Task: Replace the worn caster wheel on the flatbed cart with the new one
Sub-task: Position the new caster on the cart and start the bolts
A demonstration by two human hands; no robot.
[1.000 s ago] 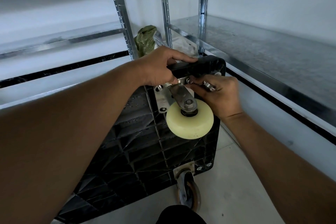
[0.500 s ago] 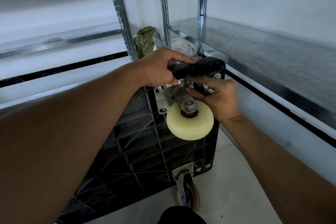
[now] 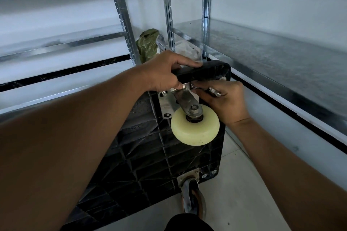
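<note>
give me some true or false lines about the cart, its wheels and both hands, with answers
1. The left hand grips the upper edge of the cart. True.
2. The cream wheel lies loose, away from the cart. False: its caster sits on a mounting plate against the cart's underside.
3. The right hand holds a metal tool by that plate. True.
4. The darker wheel is mounted above the cream one. False: it is at the cart's lower corner.

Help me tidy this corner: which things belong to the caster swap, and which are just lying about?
Job: black cart, cream caster wheel, mounting plate, metal tool in right hand, left hand gripping cart.
Lying about: green bag, metal shelving.
</note>
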